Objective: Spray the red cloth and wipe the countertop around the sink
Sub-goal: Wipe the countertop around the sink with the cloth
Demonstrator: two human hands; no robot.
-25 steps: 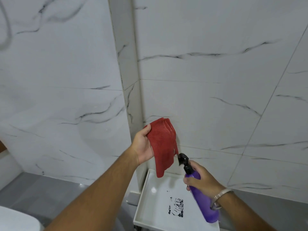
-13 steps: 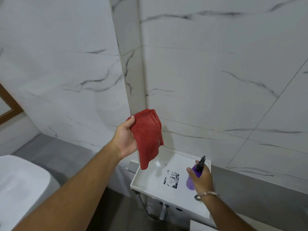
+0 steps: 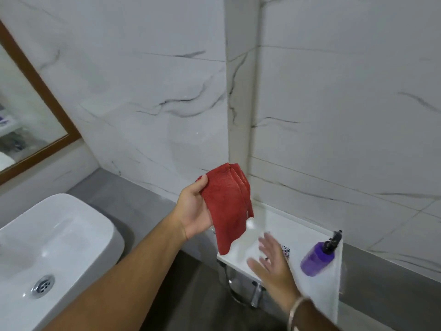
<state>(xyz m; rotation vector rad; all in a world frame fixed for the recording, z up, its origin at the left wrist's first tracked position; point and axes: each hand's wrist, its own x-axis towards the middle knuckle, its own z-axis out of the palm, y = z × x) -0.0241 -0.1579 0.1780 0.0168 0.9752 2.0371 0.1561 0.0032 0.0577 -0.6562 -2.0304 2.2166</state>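
My left hand [image 3: 194, 211] holds the folded red cloth [image 3: 228, 206] up in the air, thumb pinching its upper left edge, and the cloth hangs down over the left end of a white tray shelf [image 3: 317, 290]. The purple spray bottle [image 3: 317, 259] with a black nozzle stands on that shelf at the right. My right hand [image 3: 272, 263] is blurred, open with fingers spread, over the shelf to the left of the bottle and apart from it. The white sink [image 3: 47, 247] sits at the lower left on the grey countertop [image 3: 124, 201].
White marble-look tiled walls meet in a corner behind the cloth. A wood-framed mirror [image 3: 31, 111] hangs at the left. Chrome pipes and a valve [image 3: 255, 295] run under the shelf. A dark printed patch [image 3: 286, 252] lies on the shelf.
My right hand set the spray bottle down on the shelf and let go, drawing back to the left. The view has swung left and down, bringing the sink and mirror in.
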